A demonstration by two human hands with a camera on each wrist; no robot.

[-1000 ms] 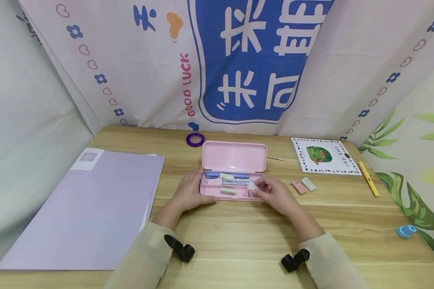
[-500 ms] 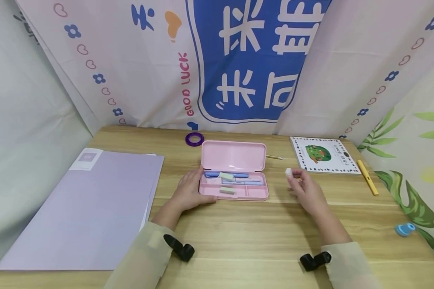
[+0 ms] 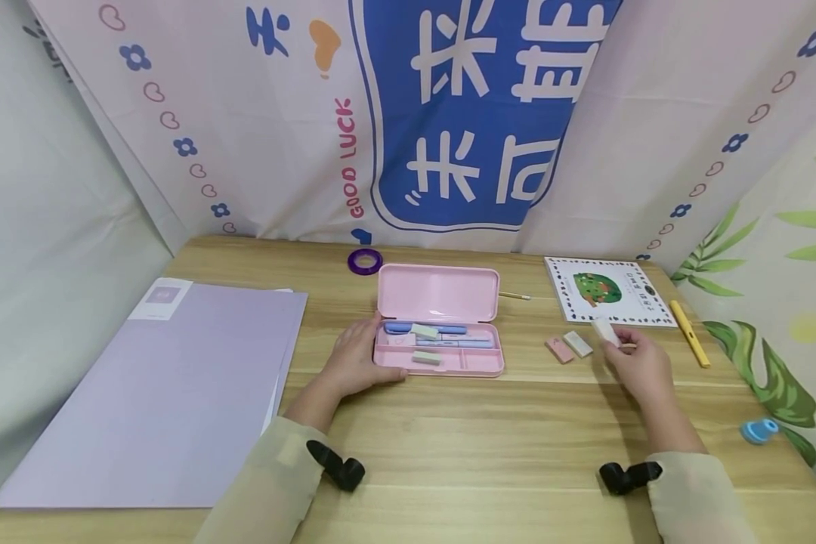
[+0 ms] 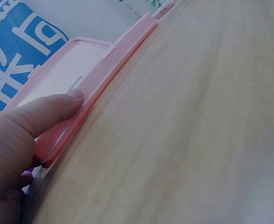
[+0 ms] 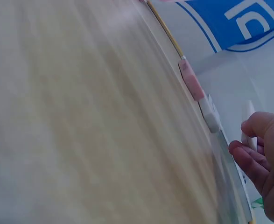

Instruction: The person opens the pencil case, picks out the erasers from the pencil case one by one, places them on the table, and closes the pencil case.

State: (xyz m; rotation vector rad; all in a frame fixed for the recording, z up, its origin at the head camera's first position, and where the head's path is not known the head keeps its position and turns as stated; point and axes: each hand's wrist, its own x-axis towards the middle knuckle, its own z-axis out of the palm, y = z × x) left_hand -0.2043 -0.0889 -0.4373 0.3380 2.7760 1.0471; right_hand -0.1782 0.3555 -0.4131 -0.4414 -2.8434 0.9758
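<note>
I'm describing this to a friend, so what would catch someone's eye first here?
The open pink pencil case mid-table, steadied by the left hand. To its right, the right hand pinches a white eraser beside two erasers lying near a picture book. A lilac folder fills the left.

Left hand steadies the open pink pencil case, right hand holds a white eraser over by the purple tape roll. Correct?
Not quite. The right hand holds the white eraser by the picture book, next to two erasers on the table, as the head view shows. The left hand does steady the open pink pencil case.
</note>
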